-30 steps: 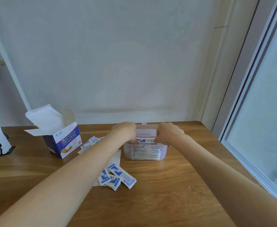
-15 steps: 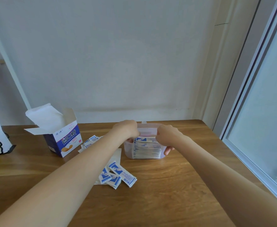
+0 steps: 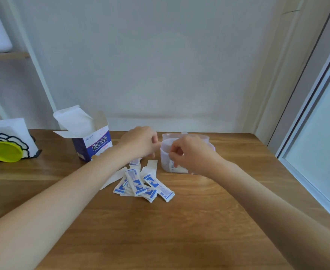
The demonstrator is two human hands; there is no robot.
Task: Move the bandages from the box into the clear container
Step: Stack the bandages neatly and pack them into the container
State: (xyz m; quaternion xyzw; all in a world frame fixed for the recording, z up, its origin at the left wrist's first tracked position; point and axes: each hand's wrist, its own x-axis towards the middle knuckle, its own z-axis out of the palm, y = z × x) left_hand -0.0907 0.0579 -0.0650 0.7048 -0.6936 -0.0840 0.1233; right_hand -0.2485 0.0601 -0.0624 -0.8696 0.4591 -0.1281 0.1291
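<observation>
The clear container (image 3: 187,152) stands on the counter (image 3: 179,230), part-filled with bandages. The right hand (image 3: 191,152) curls at its near rim; whether its grip holds anything cannot be told. The left hand (image 3: 140,142) hovers loosely curled just beside it, holding nothing visible.

Risk: a nudge could tip the light container.

A loose pile of bandages (image 3: 142,184) lies near; the open box (image 3: 88,137) stands behind the left forearm, inside any sweep.

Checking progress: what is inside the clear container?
Bandages show through the container wall low down. The right hand covers most of it, so how full it is stays hidden.
</observation>
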